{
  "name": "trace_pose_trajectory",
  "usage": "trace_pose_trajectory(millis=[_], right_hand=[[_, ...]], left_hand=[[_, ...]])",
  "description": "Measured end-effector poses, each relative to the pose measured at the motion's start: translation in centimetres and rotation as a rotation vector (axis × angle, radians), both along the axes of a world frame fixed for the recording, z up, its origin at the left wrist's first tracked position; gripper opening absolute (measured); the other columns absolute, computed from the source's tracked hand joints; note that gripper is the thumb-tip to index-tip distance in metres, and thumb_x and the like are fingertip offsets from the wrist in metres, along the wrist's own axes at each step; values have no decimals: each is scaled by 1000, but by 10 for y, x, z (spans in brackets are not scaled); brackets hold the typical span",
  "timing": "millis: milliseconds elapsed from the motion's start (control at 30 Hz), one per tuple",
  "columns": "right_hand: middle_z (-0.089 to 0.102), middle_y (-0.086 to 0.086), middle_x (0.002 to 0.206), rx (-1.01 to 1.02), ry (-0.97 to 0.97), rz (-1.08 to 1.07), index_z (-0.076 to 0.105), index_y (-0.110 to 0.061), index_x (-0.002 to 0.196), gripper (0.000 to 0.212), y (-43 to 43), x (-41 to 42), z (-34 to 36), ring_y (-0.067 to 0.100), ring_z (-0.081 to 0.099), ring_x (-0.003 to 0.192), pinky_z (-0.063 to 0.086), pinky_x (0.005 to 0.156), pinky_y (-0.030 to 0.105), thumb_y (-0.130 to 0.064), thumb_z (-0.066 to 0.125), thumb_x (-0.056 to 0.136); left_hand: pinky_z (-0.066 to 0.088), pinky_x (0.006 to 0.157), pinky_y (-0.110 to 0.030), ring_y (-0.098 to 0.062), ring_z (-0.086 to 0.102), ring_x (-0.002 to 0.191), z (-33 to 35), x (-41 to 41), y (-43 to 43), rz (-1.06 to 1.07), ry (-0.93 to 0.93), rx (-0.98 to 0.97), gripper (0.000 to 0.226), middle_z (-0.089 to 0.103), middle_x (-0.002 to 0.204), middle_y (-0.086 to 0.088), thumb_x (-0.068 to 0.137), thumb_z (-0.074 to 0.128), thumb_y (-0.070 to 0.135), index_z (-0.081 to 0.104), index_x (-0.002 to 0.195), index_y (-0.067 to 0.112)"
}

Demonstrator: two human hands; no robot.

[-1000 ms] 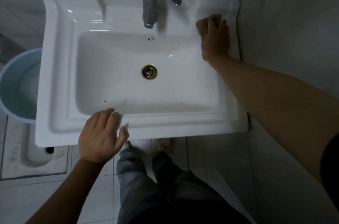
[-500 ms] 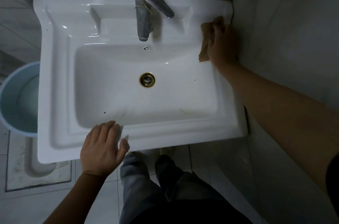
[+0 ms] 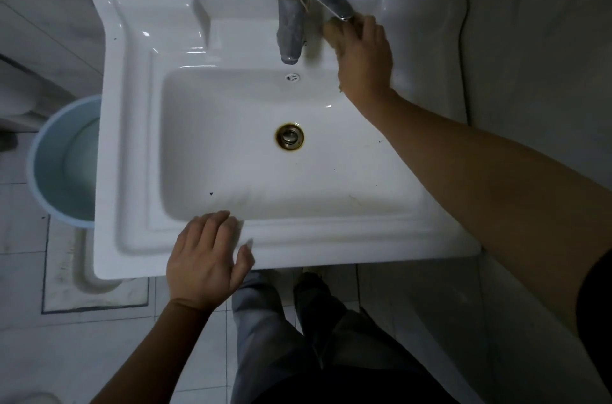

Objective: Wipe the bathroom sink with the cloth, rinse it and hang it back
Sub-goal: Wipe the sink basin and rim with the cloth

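Note:
A white ceramic sink fills the middle of the view, with a brass-ringed drain in its basin. My right hand presses a brownish cloth onto the back ledge, just right of the grey faucet and under its lever. Most of the cloth is hidden beneath the hand. My left hand rests flat with spread fingers on the sink's front rim, holding nothing.
A light blue bucket stands on the floor left of the sink. A tiled wall runs close along the sink's right side. A squat toilet pan lies in the floor at lower left. My legs stand before the sink.
My right hand has slid the cloth left along the back ledge, from the sink's right rear corner to beside the faucet. The left hand has stayed on the front rim.

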State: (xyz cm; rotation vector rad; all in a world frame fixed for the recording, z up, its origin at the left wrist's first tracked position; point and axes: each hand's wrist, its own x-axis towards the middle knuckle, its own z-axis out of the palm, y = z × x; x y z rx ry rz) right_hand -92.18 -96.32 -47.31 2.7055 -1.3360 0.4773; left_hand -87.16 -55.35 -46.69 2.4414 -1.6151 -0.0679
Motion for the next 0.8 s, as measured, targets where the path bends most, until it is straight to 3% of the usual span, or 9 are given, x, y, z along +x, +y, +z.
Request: trace_pose_trajectory(millis=[167,333,400,533,633,733,800], right_hand=[[57,16,121,70,8,29,53,-14,128,50,9,-9,-8,31,55,105,47,92,36,-29,70,83],[53,13,121,108,229,475,50,-11,129,59,19,-16,-6,32,50,108,47,92,39,-25,73,77],[53,14,125,80,174,420,51,-13,132,60,14,-18,0,33,51,111,51,91,41,-24,75,78],[56,15,127,64,14,84,52,-17,131,45,2,-1,4,31,54,110,49,92,36,-28,64,89],[56,12,130,138,-17,55,53,-20,126,43,21,27,-5,32,53,115,45,96,38,-20,63,84],[54,13,129,183,-90,18,54,-20,128,42,45,32,-13,31,51,118,42,103,38,-29,65,88],[55,13,125,162,-39,30,52,-21,127,44,54,23,-17,32,51,114,42,101,38,-26,65,86]], left_hand=[[49,87,-42,-36,65,102,1,0,2,3,13,40,55,71,113,-17,97,37,45,70,109,3],[48,88,-42,-34,63,103,6,-1,0,5,28,68,51,70,113,-16,94,41,43,69,109,4],[49,88,-41,-34,64,102,6,0,0,5,20,57,49,71,112,-16,93,43,42,70,109,4],[50,88,-42,-34,64,101,1,1,1,-1,11,22,49,71,111,-17,93,44,42,70,108,3],[50,88,-42,-34,65,101,-4,1,2,0,-3,-2,49,71,111,-16,94,43,42,71,107,3],[49,88,-42,-34,65,101,-4,0,2,-4,-23,-26,49,71,112,-15,95,43,42,71,107,4],[49,88,-41,-34,65,101,-3,0,2,-9,-33,-38,49,71,111,-15,96,41,42,71,107,4]])
